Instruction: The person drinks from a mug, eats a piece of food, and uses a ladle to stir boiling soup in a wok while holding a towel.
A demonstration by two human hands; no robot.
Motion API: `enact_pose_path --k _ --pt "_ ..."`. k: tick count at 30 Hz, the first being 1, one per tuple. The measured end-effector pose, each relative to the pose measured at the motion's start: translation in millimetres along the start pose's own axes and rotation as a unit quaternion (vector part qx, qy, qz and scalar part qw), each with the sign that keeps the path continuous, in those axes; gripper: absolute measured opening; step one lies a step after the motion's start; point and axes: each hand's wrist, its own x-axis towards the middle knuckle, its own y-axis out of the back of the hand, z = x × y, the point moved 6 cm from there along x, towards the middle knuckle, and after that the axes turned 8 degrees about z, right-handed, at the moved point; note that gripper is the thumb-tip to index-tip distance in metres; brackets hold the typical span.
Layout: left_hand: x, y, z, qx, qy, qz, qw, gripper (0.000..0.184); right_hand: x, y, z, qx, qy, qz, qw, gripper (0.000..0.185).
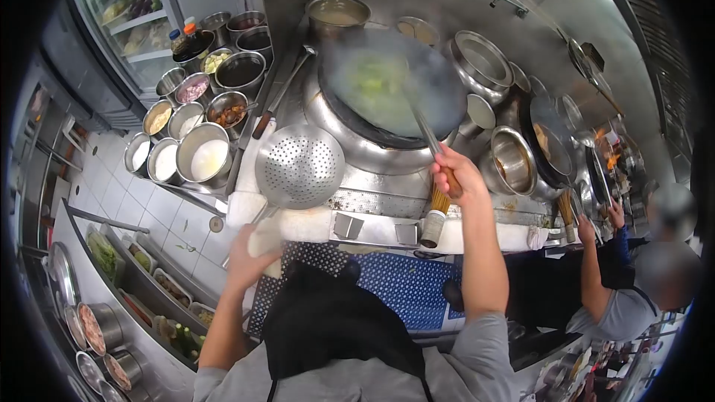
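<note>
Steel pots point(205, 152): grouped to the left of the large wok point(441, 88), several filled with white or pale contents.
Left hand point(252, 259): held at the near left of the wok; a pale cloth point(267, 244) appears to be grasped by the fingers, though the outline is blurred.
Perforated strainer point(300, 167): set down at the near left of the wok, between it and the left hand; no contact with either hand is seen.
Green food point(375, 78): contained within the wok, left of its middle, and veiled by steam; its kind and degree of cooking cannot be told.
Long-handled tool point(423, 128): slanted over the near right rim of the wok, its working end obscured by steam.
Bamboo brush point(436, 216): placed on the near side of the wok, below the right hand.
Right hand point(459, 176): positioned at the near right of the wok, the fingers closed around the tool's wooden grip.
Step in hand: judged to be the stirring or turning of the food in the wok.
Next move: a firm right grip and a low sweep through the wok are judged to be called for, with the cloth kept clear of the rim.
Steel bowl point(514, 161): located to the right of the wok.
</note>
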Motion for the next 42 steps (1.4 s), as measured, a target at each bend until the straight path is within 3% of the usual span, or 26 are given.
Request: enact_pose_path --k 3,5,8,9,10,12,13,14,16,17,18,19,22,23,26,27,28,30,31,34,35,37,38,39,42 --pt "2 13 -22 -0.197 0.059 0.019 0.978 0.046 -47 3 -4 -0.255 0.077 0.103 0.958 0.070" --pt "-1 1 -13 -0.302 0.132 -0.050 0.943 0.058 -84 -13 -10 -0.449 0.116 0.193 0.865 0.064" --pt "-2 -32 -16 -0.406 0.202 -0.145 0.879 0.074 -82 -4 5 -0.602 0.240 0.240 0.723 0.062" --pt "-5 -48 -20 -0.421 0.207 -0.174 0.866 0.074 -86 -13 8 -0.621 0.232 0.260 0.702 0.051" --pt "-8 -61 -17 -0.434 0.213 -0.203 0.851 0.076 -96 -28 6 -0.655 0.316 0.285 0.625 0.045" --pt "-15 -85 -3 -0.534 0.269 -0.241 0.765 0.085 -124 -62 17 -0.697 0.467 0.320 0.441 0.034" --pt "-14 -99 -8 -0.549 0.325 -0.239 0.732 0.087 -141 -86 21 -0.668 0.458 0.306 0.501 0.021" --pt "-19 -109 -7 -0.540 0.352 -0.260 0.719 0.078 -146 -98 36 -0.627 0.464 0.250 0.574 0.020" --pt "-28 -125 -9 -0.502 0.354 -0.270 0.741 0.063 -153 -116 84 -0.552 0.409 0.139 0.714 0.026" --pt "-35 -129 -3 -0.492 0.338 -0.287 0.749 0.059 -153 -132 104 -0.563 0.351 0.105 0.741 0.037" --pt "-40 -132 6 -0.482 0.317 -0.304 0.758 0.055 -157 -142 122 -0.601 0.368 0.114 0.701 0.049" --pt "-45 -133 12 -0.473 0.294 -0.320 0.766 0.052 -159 -147 134 -0.583 0.389 0.106 0.706 0.043" --pt "-62 -137 14 -0.498 0.327 -0.343 0.727 0.046 -167 -137 151 -0.537 0.351 0.131 0.756 0.038" --pt "-67 -138 14 -0.497 0.311 -0.356 0.727 0.045 -175 -136 152 -0.552 0.363 0.141 0.737 0.036" --pt "-86 -140 18 -0.495 0.331 -0.358 0.720 0.044 -190 -114 165 -0.400 0.208 0.099 0.887 0.030" --pt "-90 -139 6 -0.479 0.312 -0.352 0.741 0.039 -186 -99 184 -0.214 0.259 0.041 0.941 0.022" --pt "-94 -135 6 -0.482 0.318 -0.328 0.747 0.037 -186 -85 191 -0.127 0.232 0.042 0.963 0.021" --pt "-106 -126 10 -0.488 0.332 -0.277 0.759 0.034 -187 -58 205 0.051 0.169 0.041 0.983 0.020" --pt "-108 -121 15 -0.497 0.323 -0.255 0.764 0.034 -181 -38 217 0.051 0.160 0.035 0.985 0.019" --pt "-117 -118 7 -0.432 0.257 -0.230 0.833 0.037 -178 -19 236 -0.308 0.233 0.124 0.914 0.021" --pt "-119 -117 8 -0.422 0.223 -0.232 0.847 0.041 -190 -21 235 -0.365 0.284 0.144 0.875 0.034" --pt "-131 -114 27 -0.396 0.199 -0.243 0.863 0.042 -204 -36 244 -0.187 0.129 0.030 0.973 0.046" --pt "-138 -115 34 -0.384 0.189 -0.250 0.868 0.043 -216 -45 251 -0.093 0.044 -0.024 0.994 0.052" --pt "-143 -119 36 -0.314 0.167 -0.288 0.889 0.039 -226 -55 252 -0.081 0.006 -0.067 0.994 0.059" --pt "-145 -141 29 -0.166 -0.015 -0.286 0.944 0.035 -224 -59 268 0.096 -0.032 -0.042 0.994 0.051"
